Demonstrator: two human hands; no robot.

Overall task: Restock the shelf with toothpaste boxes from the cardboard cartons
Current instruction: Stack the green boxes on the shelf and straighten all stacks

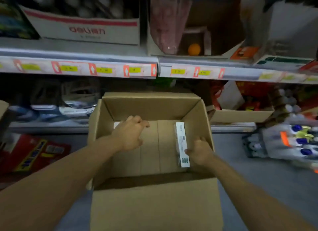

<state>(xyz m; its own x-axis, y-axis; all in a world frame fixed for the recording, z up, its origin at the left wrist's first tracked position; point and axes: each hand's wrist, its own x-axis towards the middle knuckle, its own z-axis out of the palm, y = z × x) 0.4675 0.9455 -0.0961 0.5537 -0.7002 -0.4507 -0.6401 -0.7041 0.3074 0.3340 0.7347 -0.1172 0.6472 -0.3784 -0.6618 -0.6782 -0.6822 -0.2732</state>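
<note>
At the far left, on the floor, lay a red printed package (32, 153) with yellow lettering, blurred. Above it ran a grey metal shelf (77, 65) whose front edge carried yellow price tags and red arrow labels. A white cardboard display box (82, 29) with a red stripe and red lettering stood on this shelf.

In the middle stood an open brown cardboard carton (154, 205), its flaps folded outward, in front of the shelving. The person's left hand (129, 134) reached down inside the carton toward its left wall, fingers loosely curled above a white toothpaste box (116, 124) of which only a corner showed. Whether the fingers touched that box could not be told, and they did not visibly hold anything.

Further right, a second long white toothpaste box (182, 143) with dark green print lay against the carton's right inner wall, pointing away from the person. The right hand (200, 151) gripped it near its closer end, thumb on the box's left side.

Right of the carton, an orange ball (194, 49) sat in a brown box on the upper shelf. At the far right, white toy packages (284, 141) with blue, yellow and orange parts lay blurred on the floor.
</note>
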